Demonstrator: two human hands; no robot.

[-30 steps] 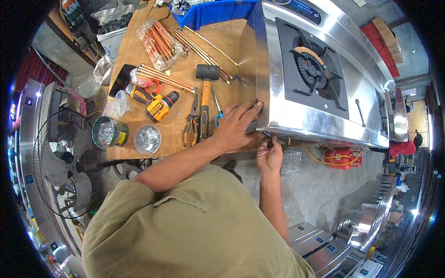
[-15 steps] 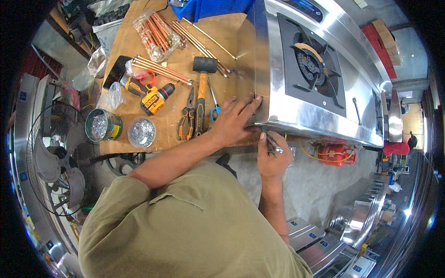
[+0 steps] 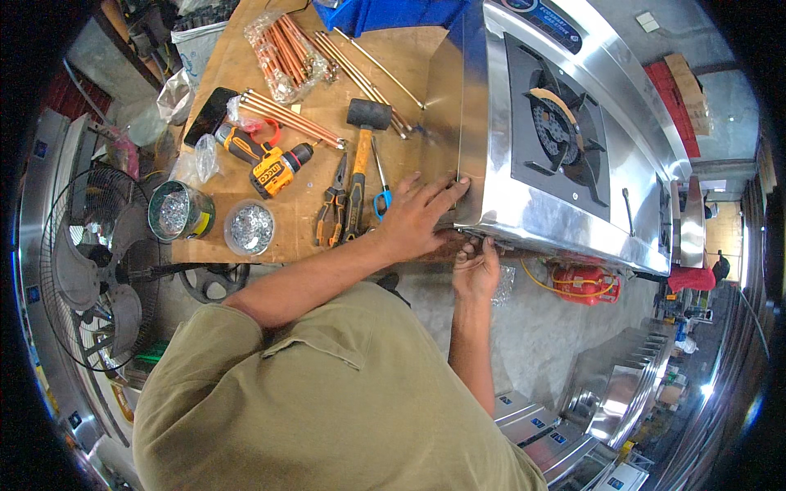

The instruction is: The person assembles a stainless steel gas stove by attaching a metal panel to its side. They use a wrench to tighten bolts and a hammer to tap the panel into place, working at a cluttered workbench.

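A stainless steel gas stove (image 3: 524, 209) with a dark burner plate (image 3: 557, 123) stands at the right end of the wooden table. My left hand (image 3: 416, 217) is open, its fingers spread, fingertips resting against the stove's side panel near the front corner. Just below that corner is my right hand (image 3: 476, 270), raised with its fingers bent and pinched at the underside of the stove's front edge. Whatever lies between those fingers is too small and dark to make out.
Left of my hands lie a rubber mallet (image 3: 360, 155), pliers (image 3: 332, 209), a screwdriver (image 3: 379, 180), a cordless drill (image 3: 274, 168), copper tubes (image 3: 291, 119) and a tub of small metal parts (image 3: 250, 227). A fan (image 3: 102, 254) stands at left, a red gas cylinder (image 3: 585, 282) beyond the stove's front.
My right hand has moved up to the stove's front edge; the shiny metal piece seen in it before is no longer visible. My left hand stays at the side panel. The view has shifted slightly.
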